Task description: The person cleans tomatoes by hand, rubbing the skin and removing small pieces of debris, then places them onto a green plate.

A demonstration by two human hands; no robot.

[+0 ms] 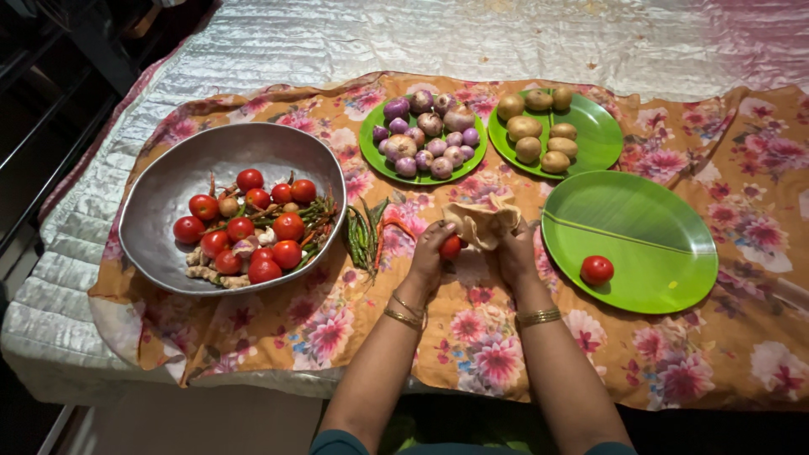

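Both hands are busy in the middle of the flowery cloth. For its grip, the left hand has its fingers closed around a small red tomato. The right hand pinches a crumpled tan rag, and the rag touches the tomato from above. Just to the right sits a big green plate with one more tomato on it. To the left is a large silver bowl full of tomatoes, ginger and chillies. Green chillies lie on the cloth beside the bowl. Farther back are a green plate of purple onions and a green plate of potatoes. Everything rests on a bed with a shiny white cover.
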